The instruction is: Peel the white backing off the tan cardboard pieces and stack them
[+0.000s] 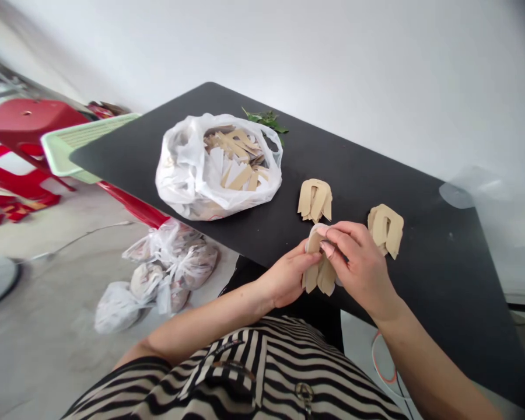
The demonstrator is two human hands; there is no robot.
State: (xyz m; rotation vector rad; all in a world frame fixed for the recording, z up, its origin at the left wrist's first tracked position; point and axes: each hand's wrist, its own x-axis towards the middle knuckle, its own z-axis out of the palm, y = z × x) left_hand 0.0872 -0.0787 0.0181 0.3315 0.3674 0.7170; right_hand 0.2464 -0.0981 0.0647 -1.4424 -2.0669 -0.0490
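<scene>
Over the table's near edge, my left hand grips a stack of tan, U-shaped card pieces from the left side. My right hand has its thumb and fingers pinched at the top of that same stack. Just beyond my hands lies one pile of tan U-shaped pieces. A second such pile rests to the right, close by my right hand. Farther left stands an open white plastic bag filled with loose tan and white pieces.
The black table meets a white wall. Green leaves lie behind the bag, and a clear plastic piece at the right. Tied bags sit on the floor. A pale green basket and red stool are left.
</scene>
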